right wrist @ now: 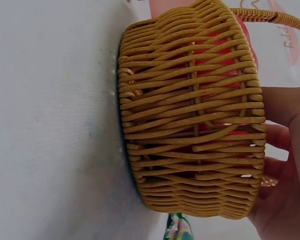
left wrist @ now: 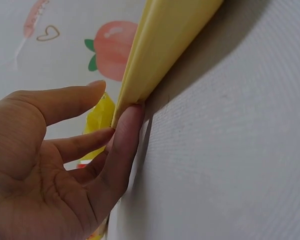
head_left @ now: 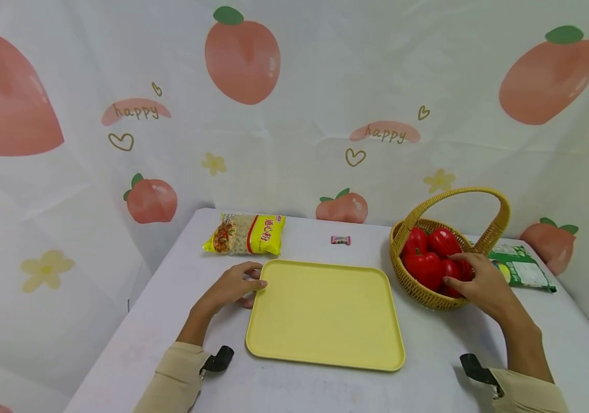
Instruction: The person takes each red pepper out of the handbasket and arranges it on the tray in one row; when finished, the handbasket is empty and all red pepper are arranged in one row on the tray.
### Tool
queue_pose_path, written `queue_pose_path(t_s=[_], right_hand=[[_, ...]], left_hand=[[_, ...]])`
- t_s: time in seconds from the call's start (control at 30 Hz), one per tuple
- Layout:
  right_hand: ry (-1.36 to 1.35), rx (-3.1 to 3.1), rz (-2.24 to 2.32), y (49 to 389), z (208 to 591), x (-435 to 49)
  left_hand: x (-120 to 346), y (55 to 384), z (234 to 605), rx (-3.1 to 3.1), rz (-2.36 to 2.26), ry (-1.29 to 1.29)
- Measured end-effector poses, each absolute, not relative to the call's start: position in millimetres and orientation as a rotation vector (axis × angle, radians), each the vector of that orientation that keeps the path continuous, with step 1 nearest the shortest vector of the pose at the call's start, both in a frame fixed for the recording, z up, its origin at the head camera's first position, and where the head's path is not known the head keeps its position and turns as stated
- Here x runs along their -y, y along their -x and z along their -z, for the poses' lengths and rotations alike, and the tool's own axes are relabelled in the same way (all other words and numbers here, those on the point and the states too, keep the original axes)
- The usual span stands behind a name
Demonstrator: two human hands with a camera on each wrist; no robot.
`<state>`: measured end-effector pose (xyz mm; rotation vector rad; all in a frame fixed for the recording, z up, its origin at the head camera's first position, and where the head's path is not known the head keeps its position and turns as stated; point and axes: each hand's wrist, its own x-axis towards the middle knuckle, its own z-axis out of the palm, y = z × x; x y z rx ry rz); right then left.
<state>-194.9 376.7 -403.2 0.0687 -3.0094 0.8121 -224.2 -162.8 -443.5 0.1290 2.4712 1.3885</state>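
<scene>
Basket (head_left: 400, 277) of red peppers (head_left: 423, 269), right grip (head_left: 480, 282) among them, tray (head_left: 325, 315) alongside

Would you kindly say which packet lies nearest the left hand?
The yellow packet, just beyond the left hand; the small pink packet and green packet lie farther right.
</scene>
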Motion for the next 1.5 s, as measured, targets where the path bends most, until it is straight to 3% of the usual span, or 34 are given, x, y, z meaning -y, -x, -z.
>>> queue_pose_path(t_s=[0.83, 1.5], right_hand=[[-0.018, 2.82, -0.791, 181, 392, -385], [-0.095, 2.554, -1.092, 169, 373, -369]], left_hand=[[164, 224, 443, -2.452, -1.406, -0.12], [164, 225, 445, -2.46, -1.422, -0.101]])
